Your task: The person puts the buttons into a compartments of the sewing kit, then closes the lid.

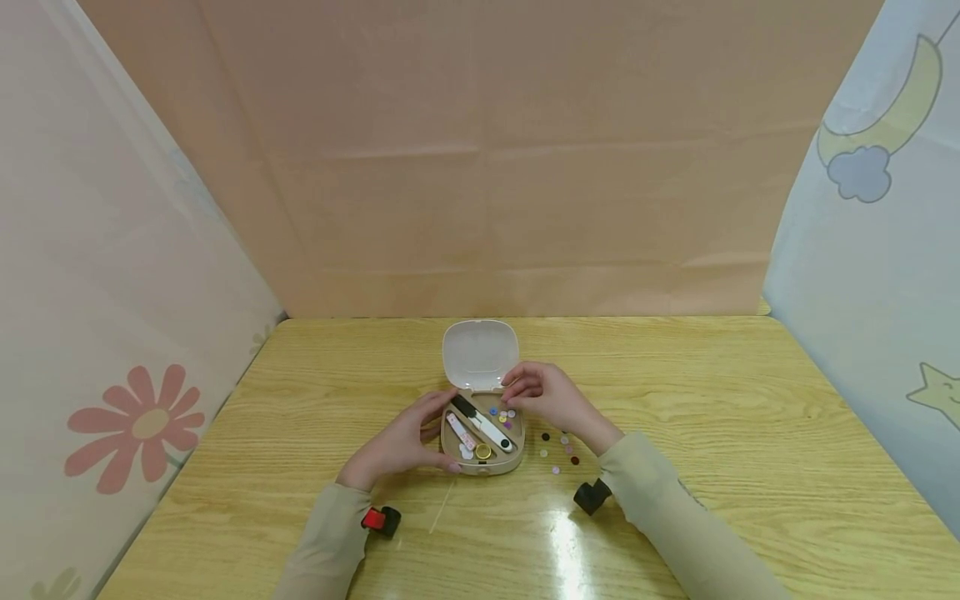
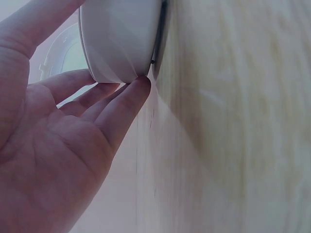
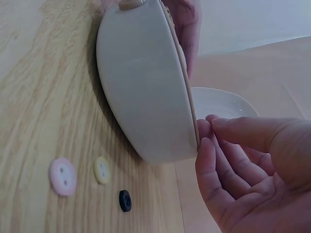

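Observation:
A beige sewing case [image 1: 487,469] stands on the table with its clear lid [image 1: 480,354] raised. My left hand [image 1: 397,442] holds its left side, thumb at the front; in the left wrist view the fingertips [image 2: 141,87] press the wall. Over the right compartment is my right hand [image 1: 551,396], fingers bent and tips close together at the rim; whether something tiny sits between them is hidden. Several colourful buttons [image 1: 503,418] lie in that compartment. A slim white tool with a black end [image 1: 483,425] fills the middle one. The left one has a pink patterned strip [image 1: 461,432] and a gold ring [image 1: 483,452].
Right of the case, several loose buttons lie on the table, among them a black button [image 3: 125,200], a yellow button [image 3: 101,170] and a pink button [image 3: 62,176]. A thin pale strip [image 1: 442,507] lies in front. Fabric walls stand behind and at both sides.

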Tool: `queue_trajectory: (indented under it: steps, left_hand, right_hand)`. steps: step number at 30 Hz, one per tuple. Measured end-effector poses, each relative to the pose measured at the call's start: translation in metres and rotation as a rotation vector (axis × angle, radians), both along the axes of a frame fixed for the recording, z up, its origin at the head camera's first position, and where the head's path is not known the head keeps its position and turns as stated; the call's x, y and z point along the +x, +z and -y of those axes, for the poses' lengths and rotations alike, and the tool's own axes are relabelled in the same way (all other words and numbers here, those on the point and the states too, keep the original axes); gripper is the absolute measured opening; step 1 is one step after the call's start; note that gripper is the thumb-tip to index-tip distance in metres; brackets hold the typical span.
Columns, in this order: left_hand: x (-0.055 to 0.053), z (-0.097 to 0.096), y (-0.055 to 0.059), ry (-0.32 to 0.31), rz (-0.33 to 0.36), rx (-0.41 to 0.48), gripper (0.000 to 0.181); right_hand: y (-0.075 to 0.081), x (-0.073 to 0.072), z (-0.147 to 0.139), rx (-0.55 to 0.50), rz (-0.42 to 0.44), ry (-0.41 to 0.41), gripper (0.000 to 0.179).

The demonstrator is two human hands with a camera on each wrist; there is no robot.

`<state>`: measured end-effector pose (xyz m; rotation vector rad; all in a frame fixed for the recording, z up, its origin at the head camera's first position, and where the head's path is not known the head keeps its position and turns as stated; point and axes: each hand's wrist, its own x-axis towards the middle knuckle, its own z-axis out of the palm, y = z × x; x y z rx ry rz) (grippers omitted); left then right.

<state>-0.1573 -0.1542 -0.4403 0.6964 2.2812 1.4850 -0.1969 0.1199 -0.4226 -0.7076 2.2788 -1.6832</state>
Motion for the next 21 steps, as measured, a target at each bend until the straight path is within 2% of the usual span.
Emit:
queue_trajectory:
  steps: [6,15,17,21]
  left_hand:
    - [0.001,0.000,0.001,0.001,0.000,0.003,0.106]
    - [0.001,0.000,0.001,-0.008,-0.001,0.021,0.105]
    - [0.002,-0.001,0.005,-0.014,-0.002,0.034,0.104]
    - [0.002,0.000,0.003,-0.010,0.002,0.029,0.104]
  right_hand:
    - [0.002,0.002,-0.004,-0.027,0.020,0.018,0.023]
    - [0.003,0.004,-0.012,-0.066,0.115,0.034,0.025]
    - [0.004,0.004,-0.015,-0.083,0.142,0.037,0.026]
    - [0.006,0.006,-0.020,-0.089,0.159,0.037,0.030]
